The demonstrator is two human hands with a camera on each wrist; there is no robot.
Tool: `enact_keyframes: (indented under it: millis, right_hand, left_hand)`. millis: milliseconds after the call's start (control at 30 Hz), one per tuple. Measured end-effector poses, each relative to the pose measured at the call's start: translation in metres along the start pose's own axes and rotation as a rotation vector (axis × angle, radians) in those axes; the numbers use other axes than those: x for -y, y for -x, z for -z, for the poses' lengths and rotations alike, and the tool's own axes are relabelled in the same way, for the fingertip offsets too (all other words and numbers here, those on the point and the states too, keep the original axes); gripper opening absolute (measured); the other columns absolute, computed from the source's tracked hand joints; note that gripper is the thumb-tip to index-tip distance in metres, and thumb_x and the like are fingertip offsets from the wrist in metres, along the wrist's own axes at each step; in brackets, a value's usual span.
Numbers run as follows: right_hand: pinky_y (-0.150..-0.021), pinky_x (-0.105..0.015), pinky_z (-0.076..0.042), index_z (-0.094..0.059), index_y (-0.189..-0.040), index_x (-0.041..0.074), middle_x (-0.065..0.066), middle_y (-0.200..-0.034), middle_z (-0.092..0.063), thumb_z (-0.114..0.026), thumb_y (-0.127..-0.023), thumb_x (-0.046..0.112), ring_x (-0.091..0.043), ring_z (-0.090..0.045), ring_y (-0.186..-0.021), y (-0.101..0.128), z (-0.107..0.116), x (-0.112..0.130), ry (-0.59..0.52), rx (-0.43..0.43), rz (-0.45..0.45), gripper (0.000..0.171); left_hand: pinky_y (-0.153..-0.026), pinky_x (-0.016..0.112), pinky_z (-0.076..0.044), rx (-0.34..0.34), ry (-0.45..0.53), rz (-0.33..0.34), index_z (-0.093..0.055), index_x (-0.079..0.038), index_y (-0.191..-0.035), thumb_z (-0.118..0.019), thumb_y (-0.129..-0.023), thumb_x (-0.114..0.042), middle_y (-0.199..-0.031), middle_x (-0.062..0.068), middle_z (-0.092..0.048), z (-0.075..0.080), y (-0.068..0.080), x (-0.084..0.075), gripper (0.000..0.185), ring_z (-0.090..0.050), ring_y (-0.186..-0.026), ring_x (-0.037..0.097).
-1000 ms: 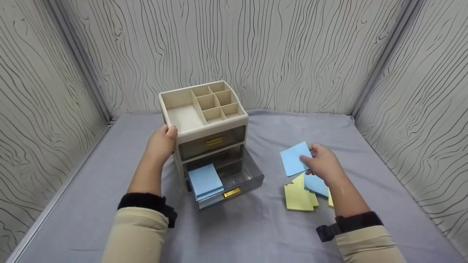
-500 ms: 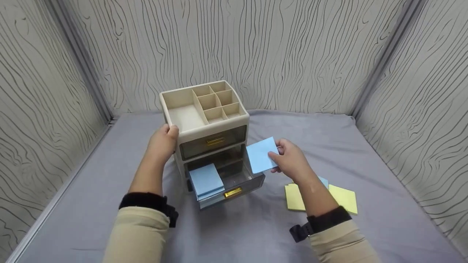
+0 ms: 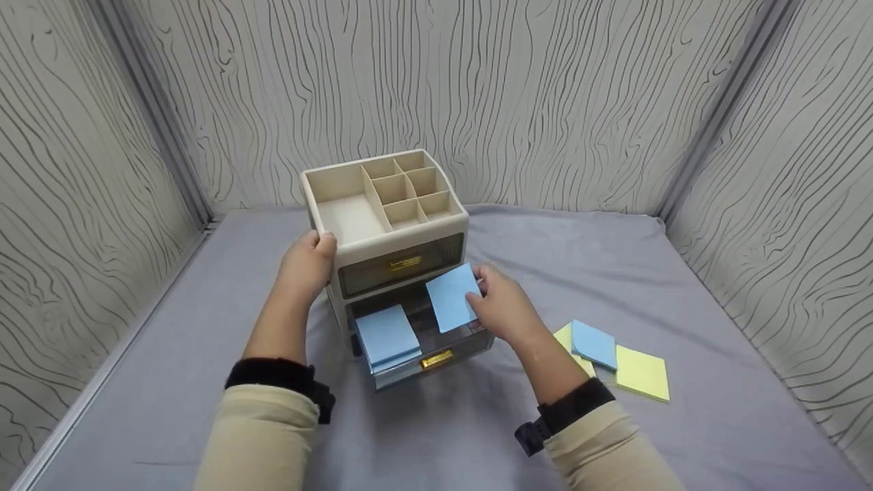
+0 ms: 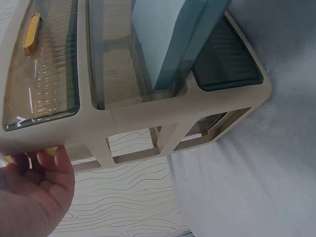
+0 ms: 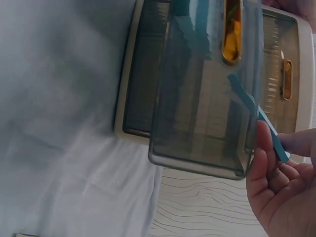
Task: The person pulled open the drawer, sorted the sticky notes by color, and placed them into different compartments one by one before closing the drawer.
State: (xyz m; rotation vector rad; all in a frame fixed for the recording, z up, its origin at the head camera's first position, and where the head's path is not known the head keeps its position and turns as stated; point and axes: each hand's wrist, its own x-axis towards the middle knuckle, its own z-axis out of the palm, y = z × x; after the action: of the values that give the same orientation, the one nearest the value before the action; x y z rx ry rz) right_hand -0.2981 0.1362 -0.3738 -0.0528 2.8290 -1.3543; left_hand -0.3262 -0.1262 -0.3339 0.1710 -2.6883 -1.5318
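Observation:
A cream desktop drawer organizer [image 3: 402,239] stands on the cloth, its clear smoky middle drawer [image 3: 470,346] pulled out. My left hand [image 3: 307,267] grips the organizer's upper left side, fingers hooked into a side opening in the left wrist view. In the drawer's left part lies a stack of blue sticky notes [image 3: 389,334]. Between thumb and fingers, my right hand [image 3: 503,303] pinches a blue sticky note pad [image 3: 452,298] over the drawer's right part. In the right wrist view this pad [image 5: 273,136] is seen edge-on, tilted, its far end behind the drawer's clear front.
Right of the organizer, another blue pad [image 3: 593,344] lies on yellow sticky note pads [image 3: 642,373], partly hidden by my right forearm. The organizer's top tray has a large compartment [image 3: 351,218] and several small ones. Wood-patterned panels [image 3: 545,102] enclose the grey cloth [image 3: 423,436].
My right hand has carried the blue pad leftward from above the loose pads to over the open drawer. My left hand keeps its grip, and the organizer has shifted very slightly right.

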Motion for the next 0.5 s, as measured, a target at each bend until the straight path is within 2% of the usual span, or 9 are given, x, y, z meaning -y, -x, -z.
enact_keyframes:
  millis: [67,167,300,400,500]
  right_hand:
    - [-0.057,-0.029,-0.051,-0.051,-0.117,0.010,-0.010,-0.100,-0.062,-0.055,-0.090,0.009,-0.019,-0.061,-0.078,-0.001,-0.004,0.001,0.062,-0.004,0.013,0.028]
    - [-0.070,-0.035,-0.050,-0.052,-0.112,0.010,-0.009,-0.102,-0.063,-0.056,-0.089,0.013,-0.020,-0.060,-0.086,-0.001,-0.008,0.003,0.207,-0.023,0.050,0.024]
    - [-0.082,-0.040,-0.045,-0.054,-0.106,0.010,-0.009,-0.104,-0.063,-0.058,-0.088,0.015,-0.020,-0.058,-0.093,0.000,-0.013,0.007,0.338,-0.022,0.085,0.019]
    - [-0.078,-0.038,-0.046,-0.055,-0.102,0.010,-0.008,-0.099,-0.063,-0.059,-0.087,0.014,-0.019,-0.057,-0.085,0.000,-0.018,0.008,0.367,0.000,0.081,0.016]
    - [-0.073,-0.036,-0.046,-0.055,-0.098,0.010,-0.007,-0.093,-0.062,-0.060,-0.086,0.013,-0.018,-0.055,-0.079,0.001,-0.023,0.010,0.381,0.012,0.079,0.013]
  left_hand:
    - [-0.078,0.037,-0.043,0.004,0.003,0.004,-0.045,-0.004,-0.103,-0.027,-0.096,-0.031,-0.106,0.015,-0.049,0.000,0.000,0.000,0.033,-0.046,-0.090,0.027]
    - [-0.079,0.037,-0.043,0.007,0.002,0.011,-0.045,-0.005,-0.103,-0.027,-0.096,-0.031,-0.109,0.014,-0.049,0.000,0.001,-0.001,0.033,-0.046,-0.092,0.026]
    - [-0.070,0.032,-0.042,-0.001,-0.006,-0.007,-0.044,-0.007,-0.092,-0.027,-0.094,-0.030,-0.091,0.011,-0.049,0.001,0.001,0.000,0.028,-0.046,-0.079,0.023]
    - [-0.063,0.028,-0.040,-0.008,-0.014,-0.027,-0.041,-0.010,-0.084,-0.028,-0.093,-0.029,-0.076,0.008,-0.044,0.002,0.001,0.000,0.025,-0.043,-0.067,0.020]
    - [-0.061,0.028,-0.039,-0.007,-0.012,-0.030,-0.041,-0.010,-0.084,-0.028,-0.093,-0.028,-0.072,0.006,-0.043,0.002,0.001,0.000,0.024,-0.042,-0.064,0.018]
